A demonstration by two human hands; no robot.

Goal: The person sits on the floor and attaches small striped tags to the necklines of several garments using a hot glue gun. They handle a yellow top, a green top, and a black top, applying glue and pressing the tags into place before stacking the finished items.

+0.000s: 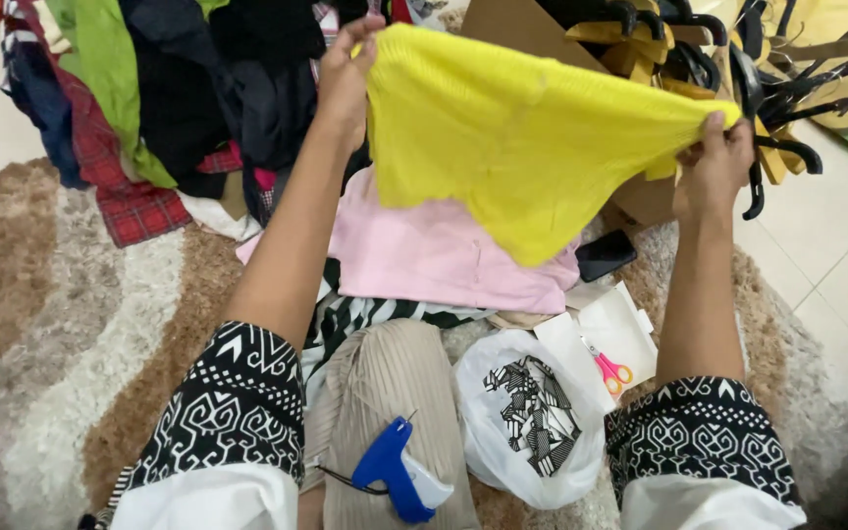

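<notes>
A left hand (pixel 345 79) at eleven o'clock and a right hand (pixel 714 162) at two o'clock pinch the yellow garment (pixel 522 147) between closed fingers — stretched taut in mid-air above a pink garment (pixel 424 255), long axis running left to right, hem sagging toward six. It is spread, not yet folded — a blue tagging gun (pixel 395 476) lies untouched.

Scissors (pixel 611 370) right of bag (pixel 530 417)
</notes>
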